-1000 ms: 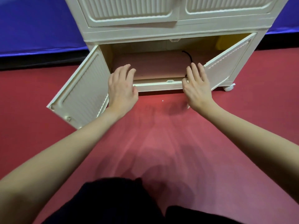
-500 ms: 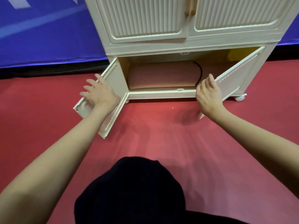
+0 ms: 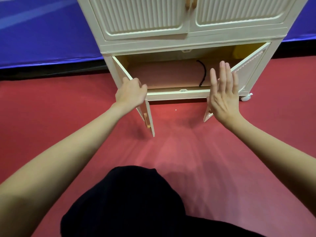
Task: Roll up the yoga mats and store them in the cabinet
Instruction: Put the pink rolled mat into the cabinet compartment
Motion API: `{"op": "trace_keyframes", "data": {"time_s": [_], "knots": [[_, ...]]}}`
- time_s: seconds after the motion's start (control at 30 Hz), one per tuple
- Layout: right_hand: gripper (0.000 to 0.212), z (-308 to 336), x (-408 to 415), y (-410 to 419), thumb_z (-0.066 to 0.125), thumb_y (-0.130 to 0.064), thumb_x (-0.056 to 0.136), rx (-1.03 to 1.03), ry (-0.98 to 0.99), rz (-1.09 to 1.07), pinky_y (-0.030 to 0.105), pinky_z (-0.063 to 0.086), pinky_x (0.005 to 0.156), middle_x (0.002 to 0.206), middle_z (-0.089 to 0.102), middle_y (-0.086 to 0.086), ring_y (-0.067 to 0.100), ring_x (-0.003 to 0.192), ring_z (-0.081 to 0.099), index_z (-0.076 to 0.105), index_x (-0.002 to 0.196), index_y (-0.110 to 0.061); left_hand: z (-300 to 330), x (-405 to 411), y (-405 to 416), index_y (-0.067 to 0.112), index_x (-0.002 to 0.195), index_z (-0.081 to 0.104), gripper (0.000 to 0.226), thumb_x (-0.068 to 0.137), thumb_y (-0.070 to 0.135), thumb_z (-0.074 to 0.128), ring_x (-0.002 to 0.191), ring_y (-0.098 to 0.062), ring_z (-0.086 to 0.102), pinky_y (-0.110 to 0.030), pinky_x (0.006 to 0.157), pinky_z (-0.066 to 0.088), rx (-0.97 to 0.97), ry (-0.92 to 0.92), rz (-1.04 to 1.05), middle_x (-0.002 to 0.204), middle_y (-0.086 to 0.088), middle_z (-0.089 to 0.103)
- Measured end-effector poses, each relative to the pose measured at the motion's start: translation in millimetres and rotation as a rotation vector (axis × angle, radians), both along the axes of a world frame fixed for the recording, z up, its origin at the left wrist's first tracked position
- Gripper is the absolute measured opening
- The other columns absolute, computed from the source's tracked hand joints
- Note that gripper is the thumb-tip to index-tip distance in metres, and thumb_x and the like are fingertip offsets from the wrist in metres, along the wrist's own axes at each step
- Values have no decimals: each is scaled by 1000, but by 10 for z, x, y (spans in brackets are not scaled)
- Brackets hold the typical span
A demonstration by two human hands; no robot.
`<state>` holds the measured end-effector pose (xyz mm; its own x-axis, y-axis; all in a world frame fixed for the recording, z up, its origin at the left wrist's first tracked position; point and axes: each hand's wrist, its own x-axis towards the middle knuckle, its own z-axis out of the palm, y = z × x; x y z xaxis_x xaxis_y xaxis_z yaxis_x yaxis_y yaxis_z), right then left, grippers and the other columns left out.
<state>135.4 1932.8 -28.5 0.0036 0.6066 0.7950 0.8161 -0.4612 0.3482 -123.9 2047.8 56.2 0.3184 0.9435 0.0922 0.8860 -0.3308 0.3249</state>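
Head view: cream cabinet (image 3: 186, 40) on red floor (image 3: 51, 103), lower compartment open, rolled mat inside.

Pink rolled yoga mat (image 3: 164, 74) lies lengthwise in the lower compartment, a black strap (image 3: 203, 74) looped round its right end. Left hand (image 3: 131, 93) curls over the top edge of the left door (image 3: 147, 115), which stands partway swung. Right hand (image 3: 224, 93) is flat, fingers straight and spread, in front of the right door (image 3: 248, 69); contact unclear. White caster (image 3: 246, 97) at the cabinet's right corner. Upper doors closed.
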Motion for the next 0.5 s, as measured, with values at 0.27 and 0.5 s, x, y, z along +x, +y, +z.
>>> {"op": "trace_keyframes", "data": {"time_s": [0.27, 0.5], "knots": [[80, -112, 75, -108, 75, -41, 77, -10, 668, 102, 45, 44, 72, 127, 36, 26, 41, 97, 52, 27, 127, 0, -300, 152, 16, 32, 149, 13, 100, 72, 81, 52, 106, -41, 56, -46, 92, 49, 25, -23, -326, 142, -16, 20], [51, -290, 150, -86, 57, -59, 87, -237, 1032, -9, 35, 41, 61, 84, 58, 7, 31, 76, 58, 55, 85, -8, -687, 366, 128, 23, 152, -3, 132, 59, 43, 88, 92, -35, 63, -45, 91, 51, 134, -232, -295, 142, -18, 13]]}}
